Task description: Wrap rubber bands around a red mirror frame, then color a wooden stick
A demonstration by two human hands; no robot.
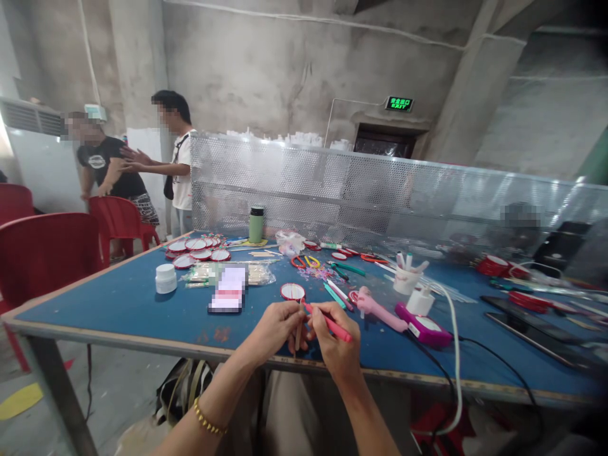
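Observation:
My left hand (278, 324) is closed around a thin, flat wooden stick (299, 334) held roughly upright at the table's near edge. In my right hand (336, 345) is a red pen-shaped tool (339, 330), its tip pointing at the upper end of the stick; whether the two touch is hidden by the fingers. Just beyond my hands lies a small round drum (292, 291) with a white face and red rim. Green and white pens (336, 294) rest to the right of it.
A phone (228, 290), white jar (166, 278) and stacked drums (197, 247) lie left on the blue table (118, 301). A pink glue gun (382, 310), purple box (422, 326) and cable (458, 354) are right. A mesh screen (285, 183) borders the back; two people stand beyond.

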